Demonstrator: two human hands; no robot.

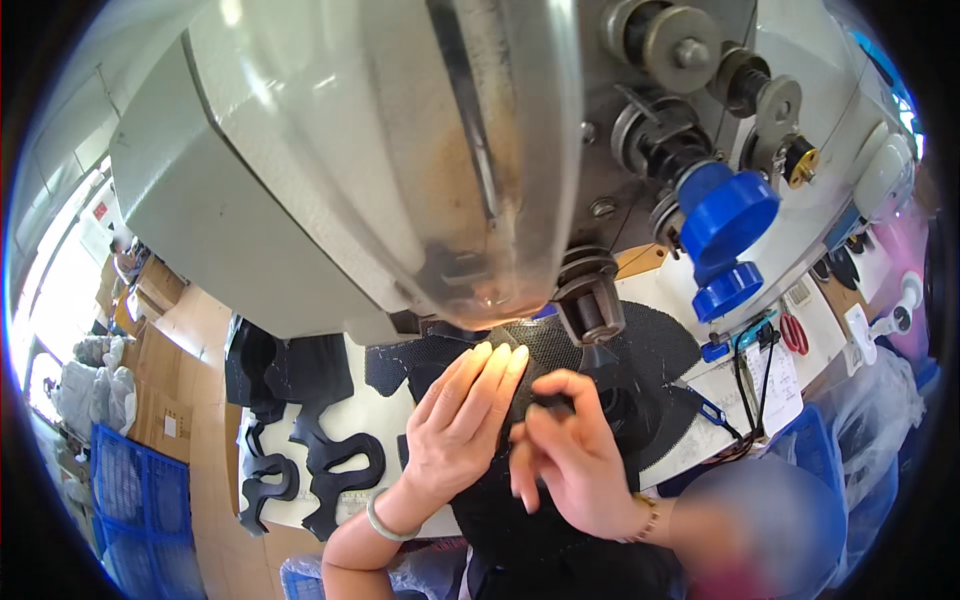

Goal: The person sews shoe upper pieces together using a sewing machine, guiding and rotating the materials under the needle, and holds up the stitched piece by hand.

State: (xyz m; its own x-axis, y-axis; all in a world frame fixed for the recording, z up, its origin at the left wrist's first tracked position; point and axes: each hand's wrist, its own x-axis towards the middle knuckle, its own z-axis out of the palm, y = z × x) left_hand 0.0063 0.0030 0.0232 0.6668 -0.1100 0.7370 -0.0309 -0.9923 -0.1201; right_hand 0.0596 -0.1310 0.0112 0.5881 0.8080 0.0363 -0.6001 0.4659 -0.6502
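Mesh fabric (655,340), black, at 6 o'clock from sewing machine head (350,150).
Left hand (458,435) lies palm down on it, fingers straight, pressed together. Right hand (588,465), at 3 o'clock from the left, has curled fingers; whether it pinches anything cannot be told. Dark cut pieces (315,370) lie on the surface (390,405) at the left hand's 9 o'clock.

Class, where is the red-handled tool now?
On the right of the head view, the red-handled tool lies on the white tabletop beside black cables.
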